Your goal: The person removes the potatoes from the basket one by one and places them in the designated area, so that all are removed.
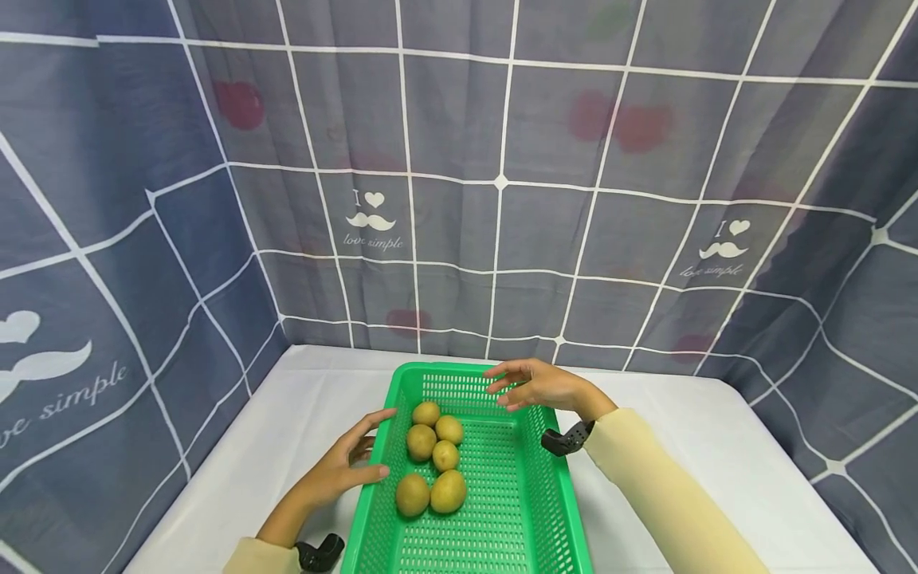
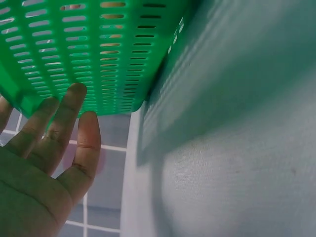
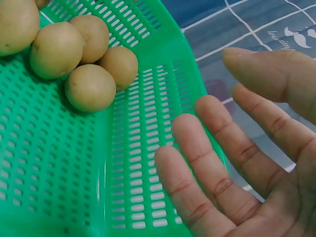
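A green plastic basket (image 1: 495, 478) with slotted walls holds several round, tan-yellow, potato-like pieces (image 1: 448, 491), grouped along its left side. At the basket's left rim is my left hand (image 1: 337, 466), thumb and fingers spread. In the left wrist view, its loosely extended fingers (image 2: 89, 143) lie close against the outside of the slotted wall. My right hand (image 1: 541, 386) hovers over the far right corner of the basket, holding nothing. Seen in the right wrist view, its fingers (image 3: 192, 140) are relaxed and apart, with the pieces (image 3: 91, 88) beyond them.
The basket stands on a white-covered table (image 1: 667, 446). A grey-blue checked curtain (image 1: 459, 215) hangs behind the table and along both sides. Each wrist wears a black strap device (image 1: 569, 438).
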`<state>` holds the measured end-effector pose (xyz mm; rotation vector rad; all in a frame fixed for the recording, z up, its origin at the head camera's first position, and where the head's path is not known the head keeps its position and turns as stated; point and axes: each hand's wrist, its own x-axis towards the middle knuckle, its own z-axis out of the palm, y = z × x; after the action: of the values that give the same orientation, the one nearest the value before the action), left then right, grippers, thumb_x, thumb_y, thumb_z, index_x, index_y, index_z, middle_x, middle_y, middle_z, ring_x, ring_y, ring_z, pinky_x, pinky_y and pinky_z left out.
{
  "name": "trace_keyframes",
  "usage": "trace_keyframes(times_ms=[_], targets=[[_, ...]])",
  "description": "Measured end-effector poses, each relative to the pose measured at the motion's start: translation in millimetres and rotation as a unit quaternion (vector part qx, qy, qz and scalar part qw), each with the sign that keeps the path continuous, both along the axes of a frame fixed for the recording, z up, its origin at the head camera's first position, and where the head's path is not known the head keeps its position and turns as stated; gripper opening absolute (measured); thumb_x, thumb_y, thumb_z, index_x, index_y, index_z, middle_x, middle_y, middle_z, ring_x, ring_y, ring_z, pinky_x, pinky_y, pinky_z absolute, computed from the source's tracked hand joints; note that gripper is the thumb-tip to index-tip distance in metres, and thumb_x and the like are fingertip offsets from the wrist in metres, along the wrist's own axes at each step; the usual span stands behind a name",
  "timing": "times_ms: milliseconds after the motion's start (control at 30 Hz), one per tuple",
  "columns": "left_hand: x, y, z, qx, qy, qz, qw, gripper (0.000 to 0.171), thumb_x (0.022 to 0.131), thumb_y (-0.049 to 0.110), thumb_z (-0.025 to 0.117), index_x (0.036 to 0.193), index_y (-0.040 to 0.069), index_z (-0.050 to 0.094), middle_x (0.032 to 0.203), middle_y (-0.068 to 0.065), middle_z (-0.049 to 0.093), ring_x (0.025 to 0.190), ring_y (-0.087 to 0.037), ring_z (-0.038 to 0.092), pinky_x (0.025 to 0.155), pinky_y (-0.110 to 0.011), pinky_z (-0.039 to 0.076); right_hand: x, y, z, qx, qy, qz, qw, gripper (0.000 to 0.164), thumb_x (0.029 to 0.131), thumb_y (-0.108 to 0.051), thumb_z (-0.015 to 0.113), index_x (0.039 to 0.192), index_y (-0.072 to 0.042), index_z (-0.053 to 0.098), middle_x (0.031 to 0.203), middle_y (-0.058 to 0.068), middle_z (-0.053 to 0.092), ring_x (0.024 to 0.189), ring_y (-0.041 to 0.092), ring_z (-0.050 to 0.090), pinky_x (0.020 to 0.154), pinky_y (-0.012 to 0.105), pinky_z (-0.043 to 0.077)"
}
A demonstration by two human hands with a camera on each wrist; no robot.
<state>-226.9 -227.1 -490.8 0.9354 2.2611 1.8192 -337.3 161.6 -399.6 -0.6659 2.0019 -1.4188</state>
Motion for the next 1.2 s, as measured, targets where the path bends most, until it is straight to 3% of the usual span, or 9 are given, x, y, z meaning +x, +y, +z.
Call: trace_keyframes(times_ms=[200,467,700,933,1200], targets=[[0.3,1.8,3.1,-0.010,0.001,0.008,0.9999,0.076,0.098,0.007,0.070,0.165,-0.002,0.033,0.160,-0.040,0.037,0.129,-0.041,0.063,0.104,-0.042,0.052,-5.5,-19.9,-6.5,0.005,-0.012,0.007,1.000,0.061,0.100,-0.001,0.068,0.157,0.008,0.047,0.152,0.035,0.054,0.132,0.045,0.061,0.098,0.039,0.059],[4.2,4.9,8.8,-0.029,0.007,0.016,0.9994,0.078,0.098,0.012,0.071,0.164,-0.001,0.033,0.164,-0.040,0.031,0.137,-0.061,0.048,0.104,-0.068,0.045,-9.6,-38.7,-13.4,-0.005,-0.030,-0.002,1.000,0.059,0.101,0.003,0.064,0.157,0.011,0.046,0.151,0.036,0.054,0.126,0.038,0.064,0.092,0.033,0.059],[3.0,5.2,6.3,-0.025,0.005,0.011,0.9996,0.079,0.097,0.011,0.070,0.164,-0.004,0.031,0.162,-0.042,0.032,0.132,-0.054,0.056,0.104,-0.068,0.045,-9.1,-46.5,-25.3,0.020,-0.071,0.011,0.997,0.059,0.103,0.002,0.064,0.159,0.005,0.047,0.152,0.034,0.053,0.122,0.030,0.065,0.111,0.056,0.051],[3.7,4.5,5.5,-0.021,0.005,0.011,0.9997,0.079,0.097,0.010,0.070,0.164,-0.003,0.031,0.162,-0.043,0.030,0.133,-0.056,0.054,0.104,-0.069,0.044,-6.6,-58.1,-36.7,0.055,-0.065,0.004,0.996,0.056,0.099,0.001,0.068,0.153,0.003,0.054,0.138,0.020,0.066,0.123,0.029,0.067,0.108,0.052,0.054],[4.0,3.2,6.2,-0.026,0.004,0.018,0.9995,0.079,0.098,0.012,0.071,0.165,-0.003,0.031,0.163,-0.042,0.030,0.135,-0.059,0.051,0.104,-0.068,0.044,-3.7,-70.0,-42.8,0.079,-0.060,-0.023,0.995,0.056,0.094,0.006,0.068,0.149,0.004,0.059,0.129,0.014,0.067,0.113,0.023,0.067,0.104,0.051,0.056]])
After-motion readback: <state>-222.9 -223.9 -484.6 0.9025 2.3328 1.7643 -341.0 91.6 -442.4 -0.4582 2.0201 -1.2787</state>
